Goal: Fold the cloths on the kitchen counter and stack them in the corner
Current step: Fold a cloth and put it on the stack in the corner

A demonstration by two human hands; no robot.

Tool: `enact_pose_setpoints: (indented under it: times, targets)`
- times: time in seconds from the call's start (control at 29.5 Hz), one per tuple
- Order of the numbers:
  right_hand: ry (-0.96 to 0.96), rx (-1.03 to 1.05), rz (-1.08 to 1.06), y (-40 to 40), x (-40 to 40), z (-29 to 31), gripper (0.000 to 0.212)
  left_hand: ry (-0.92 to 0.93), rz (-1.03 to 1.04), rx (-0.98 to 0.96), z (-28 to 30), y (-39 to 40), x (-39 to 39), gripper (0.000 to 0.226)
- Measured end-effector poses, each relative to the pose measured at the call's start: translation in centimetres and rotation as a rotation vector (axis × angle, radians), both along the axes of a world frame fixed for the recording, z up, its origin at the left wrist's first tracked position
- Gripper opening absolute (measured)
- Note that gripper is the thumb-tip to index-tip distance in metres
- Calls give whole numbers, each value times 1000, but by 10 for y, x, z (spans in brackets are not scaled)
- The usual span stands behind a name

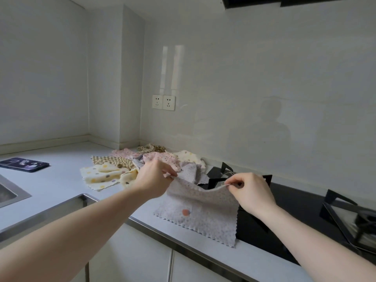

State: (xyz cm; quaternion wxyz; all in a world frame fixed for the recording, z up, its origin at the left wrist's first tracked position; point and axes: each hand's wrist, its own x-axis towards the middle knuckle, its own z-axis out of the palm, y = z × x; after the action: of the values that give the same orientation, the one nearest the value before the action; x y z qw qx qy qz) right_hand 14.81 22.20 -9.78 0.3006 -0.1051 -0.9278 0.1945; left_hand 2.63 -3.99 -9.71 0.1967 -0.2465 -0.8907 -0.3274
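A grey speckled cloth (201,212) with a zigzag edge and an orange spot hangs above the counter's front edge, its lower hem resting on the counter. My left hand (154,178) pinches its upper left corner. My right hand (250,192) pinches its upper right corner over the hob. Behind them lies a loose heap of cloths (142,161): cream ones with coloured dots (101,176), a brown checked one (114,160), pink flowered ones (160,157) and another grey one.
A black gas hob (295,204) with pan supports fills the counter on the right. A dark tablet-like slab (24,164) lies at the left, with a sink edge (12,192) below it. The counter corner (89,141) lies far left, two wall sockets (163,102) above.
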Motion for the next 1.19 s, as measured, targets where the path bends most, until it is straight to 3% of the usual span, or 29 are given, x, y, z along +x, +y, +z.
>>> enact_pose_setpoints:
  times: [0.24,0.48,0.61,0.71,0.85,0.98,1.05,1.19]
  targets:
    - [-209,76,166,-14,34,-29,11,-56,-61,-322,-29,-23,14,12]
    - [-360,77,239,-22,53,-49,12,-155,-112,-530,-44,-35,22,29]
    - [-319,-56,197,-22,56,-48,25,-189,-120,-606,-38,-33,32,39]
    - [-226,-79,44,-15,47,-50,16,-148,-151,-598,-38,-26,39,41]
    - [-312,-137,-154,-10,35,-56,56,-155,-292,-616,-41,-12,54,51]
    - [-441,-167,-301,-15,30,-60,73,-157,-369,-662,-46,0,68,53]
    - [-494,-210,-313,-16,27,-57,64,-165,-365,-676,-48,2,71,52]
    - [-520,-394,-215,-11,26,-47,23,-159,-372,-675,-48,3,76,51]
